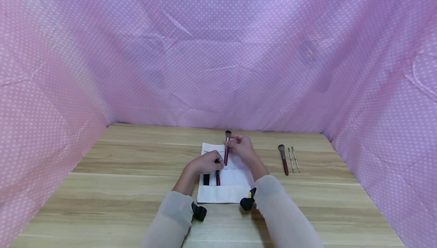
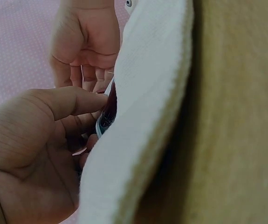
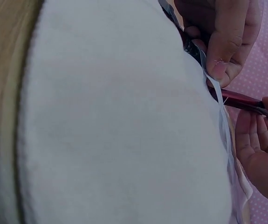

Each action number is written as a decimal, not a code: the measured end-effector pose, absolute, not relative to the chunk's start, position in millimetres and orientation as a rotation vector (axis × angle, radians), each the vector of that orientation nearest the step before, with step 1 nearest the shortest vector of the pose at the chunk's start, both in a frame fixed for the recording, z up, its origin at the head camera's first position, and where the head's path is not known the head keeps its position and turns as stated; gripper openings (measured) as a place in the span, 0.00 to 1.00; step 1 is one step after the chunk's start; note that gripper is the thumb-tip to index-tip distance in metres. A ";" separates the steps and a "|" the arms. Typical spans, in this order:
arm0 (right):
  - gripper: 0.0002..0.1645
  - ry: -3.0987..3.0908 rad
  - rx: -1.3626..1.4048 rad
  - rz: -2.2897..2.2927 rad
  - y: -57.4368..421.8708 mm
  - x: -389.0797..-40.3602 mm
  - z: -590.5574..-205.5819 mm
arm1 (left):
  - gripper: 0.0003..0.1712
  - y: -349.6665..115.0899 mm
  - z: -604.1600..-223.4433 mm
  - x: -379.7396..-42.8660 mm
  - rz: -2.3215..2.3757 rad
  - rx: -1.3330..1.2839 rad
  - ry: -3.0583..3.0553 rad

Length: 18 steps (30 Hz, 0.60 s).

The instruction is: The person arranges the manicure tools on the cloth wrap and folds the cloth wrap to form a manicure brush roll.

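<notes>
My right hand (image 1: 244, 150) pinches a makeup brush (image 1: 226, 157) with a dark bristle head and a dark red handle. The brush stands nearly upright, bristles up, over a white fabric brush roll (image 1: 223, 194) that lies open on the table. My left hand (image 1: 209, 162) is at the roll, its thumb and fingers pinching the edge of a thin pale layer (image 3: 220, 93), close beside the held brush's handle end. Another dark red brush handle (image 1: 217, 179) sits in the roll beneath the left hand, next to a black strip (image 1: 206, 179).
Right of the roll, another makeup brush (image 1: 283, 160) and two slim metal tools (image 1: 291, 159) lie side by side on the wooden table (image 1: 136, 187). Pink dotted cloth (image 1: 218, 69) hangs behind the table and along both sides.
</notes>
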State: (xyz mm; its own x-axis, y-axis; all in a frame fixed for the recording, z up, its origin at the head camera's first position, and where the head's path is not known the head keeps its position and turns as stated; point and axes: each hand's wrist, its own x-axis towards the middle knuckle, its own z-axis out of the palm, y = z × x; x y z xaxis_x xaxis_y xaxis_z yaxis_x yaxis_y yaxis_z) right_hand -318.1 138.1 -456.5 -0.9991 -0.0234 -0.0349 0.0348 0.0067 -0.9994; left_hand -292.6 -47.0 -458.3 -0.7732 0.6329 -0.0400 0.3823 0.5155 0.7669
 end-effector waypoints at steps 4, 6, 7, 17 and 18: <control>0.25 2.209 -0.008 -2.112 140.3 -314.5 -454.5 | 0.10 -47.3 -458.5 -292.9 1.109 0.853 2.460; 0.28 2.212 -0.010 -2.081 141.1 -313.7 -455.4 | 0.10 -47.3 -458.3 -293.3 1.106 0.863 2.463; 0.28 2.216 -0.012 -2.068 141.4 -313.7 -455.9 | 0.10 -47.4 -458.7 -293.6 1.104 0.869 2.461; 0.17 2.199 -0.077 -1.920 144.4 -314.9 -458.6 | 0.11 -48.2 -457.8 -293.5 1.099 0.846 2.444; 0.17 2.183 -0.075 -1.908 144.8 -314.9 -457.8 | 0.11 -48.2 -458.2 -293.8 1.097 0.846 2.442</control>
State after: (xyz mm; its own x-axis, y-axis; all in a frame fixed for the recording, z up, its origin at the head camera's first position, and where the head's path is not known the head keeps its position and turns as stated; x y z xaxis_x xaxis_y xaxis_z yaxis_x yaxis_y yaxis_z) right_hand -314.9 144.8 -457.8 -0.9697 -0.1955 -0.1468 0.1192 0.1460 -0.9821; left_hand -293.8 -48.2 -458.2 -0.7682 0.6377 -0.0559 0.3819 0.5266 0.7595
